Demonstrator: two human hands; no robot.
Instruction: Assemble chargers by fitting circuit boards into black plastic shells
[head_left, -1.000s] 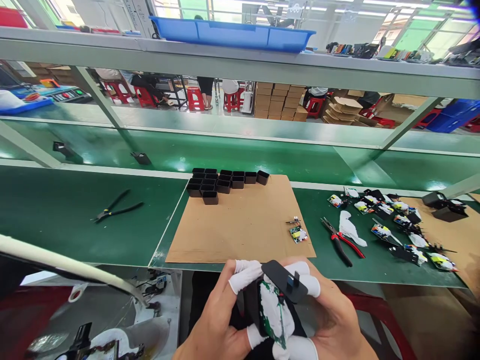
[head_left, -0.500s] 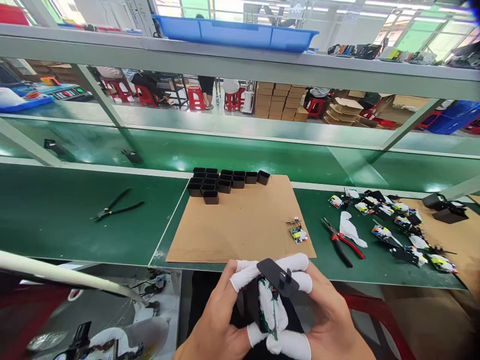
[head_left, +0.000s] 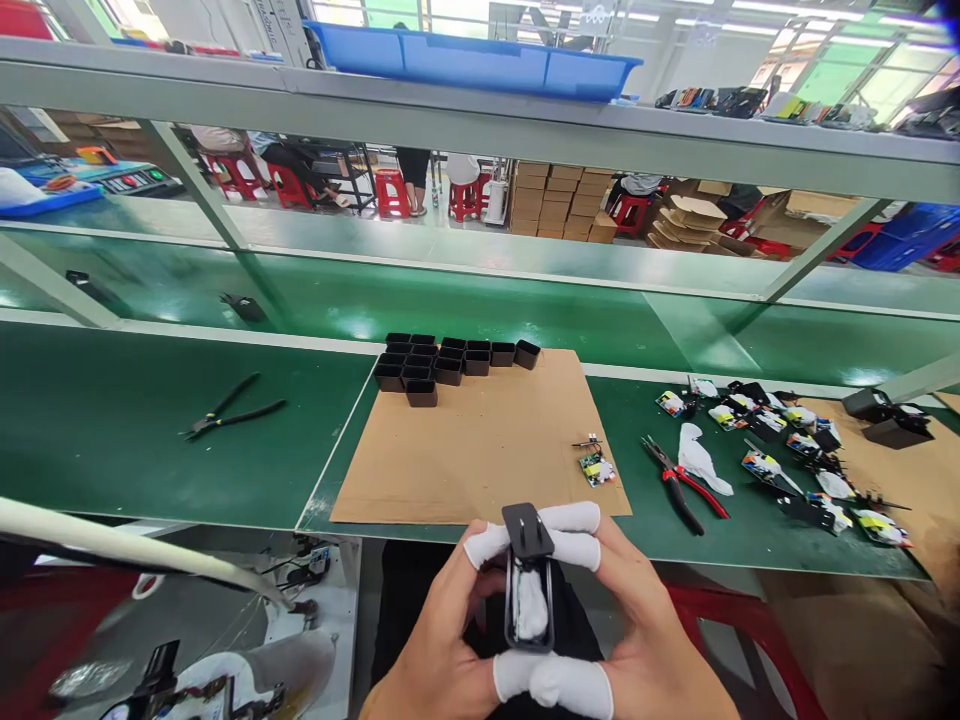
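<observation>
Near the table's front edge, my left hand (head_left: 450, 630) and my right hand (head_left: 637, 620) grip a black power adapter case (head_left: 511, 610) between them. White finger covers sit on several fingertips and thumbs. A white-coated circuit board (head_left: 532, 605) shows inside the open case. At its far end a black cover with two prongs (head_left: 528, 530) stands tilted off the opening, against the fingers of both hands. Both thumbs press at the near end of the case. Beyond the hands, a loose circuit board (head_left: 598, 469) rests on the cardboard sheet (head_left: 465, 460).
Several empty black cases (head_left: 421, 393) stand along the back of the cardboard. Red-handled pliers (head_left: 681, 485), a white lump (head_left: 701, 460) and several circuit boards (head_left: 772, 468) lie at right. Black-handled pliers (head_left: 234, 408) lie left. A shelf with a blue bin (head_left: 472, 65) crosses above.
The circuit board has gone down into the case. The case and its cover have turned, so the prongs now face me. Both hands have shifted slightly, still gripping.
</observation>
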